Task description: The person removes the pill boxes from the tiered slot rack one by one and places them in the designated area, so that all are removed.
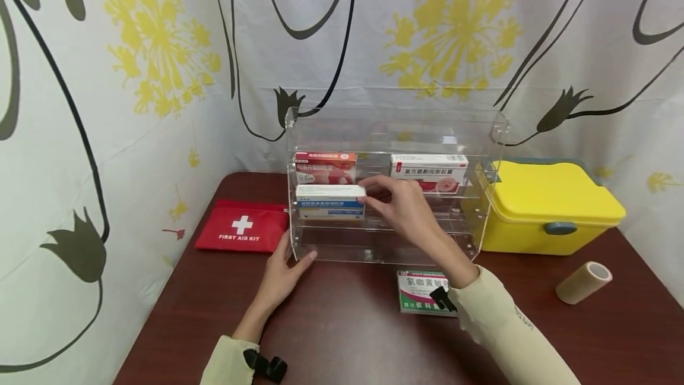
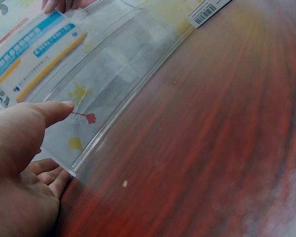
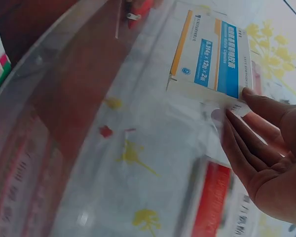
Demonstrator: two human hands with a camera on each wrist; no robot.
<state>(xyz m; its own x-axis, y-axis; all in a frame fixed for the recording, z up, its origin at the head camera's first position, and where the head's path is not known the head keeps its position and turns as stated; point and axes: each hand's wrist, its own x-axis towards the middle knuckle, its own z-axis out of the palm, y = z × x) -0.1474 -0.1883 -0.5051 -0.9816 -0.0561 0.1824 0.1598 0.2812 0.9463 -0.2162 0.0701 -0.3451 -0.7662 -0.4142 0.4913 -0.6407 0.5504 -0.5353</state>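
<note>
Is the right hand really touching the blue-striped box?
Touching: the right wrist view shows the right hand pinching the blue-striped box at one end.

A red first-aid pouch (image 1: 214, 230) lay beyond and left of the left hand (image 1: 281, 273), a yellow box (image 1: 526, 204) and a tan roll (image 1: 578, 285) sat on the table (image 1: 342, 319) right of the right hand (image 1: 407, 207), and patterned cloth (image 1: 315, 70) hung beyond both hands.
</note>
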